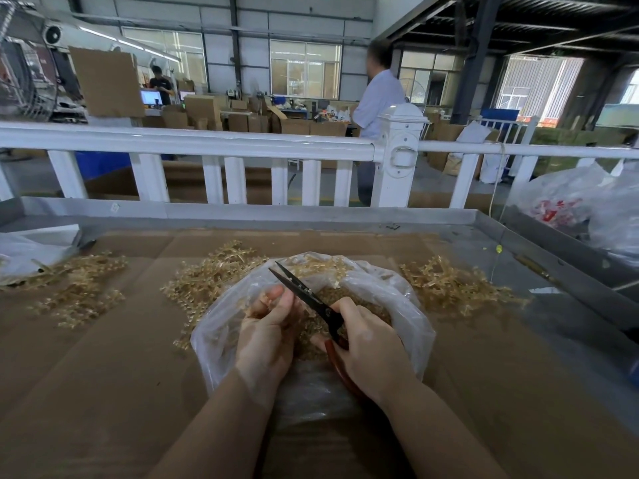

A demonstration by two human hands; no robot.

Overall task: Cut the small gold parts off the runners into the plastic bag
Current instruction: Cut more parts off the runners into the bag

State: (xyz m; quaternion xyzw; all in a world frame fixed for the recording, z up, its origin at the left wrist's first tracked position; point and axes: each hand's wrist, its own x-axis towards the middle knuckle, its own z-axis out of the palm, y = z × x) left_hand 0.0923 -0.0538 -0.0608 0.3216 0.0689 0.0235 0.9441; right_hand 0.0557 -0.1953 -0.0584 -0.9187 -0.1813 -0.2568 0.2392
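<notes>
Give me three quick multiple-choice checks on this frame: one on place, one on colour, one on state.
1. Where are both hands working?
A. Over the open plastic bag
B. At the white railing
C. Over the far-left pile

2. What colour are the scissor handles?
A. Blue
B. Red
C. Yellow

3. The scissor blades are:
A. Closed
B. Parted
C. Lying on the cardboard

Answers:
1 A: the left hand and right hand sit above the plastic bag.
2 B: the scissors show red at the grip.
3 B: the tips stand apart.
</notes>
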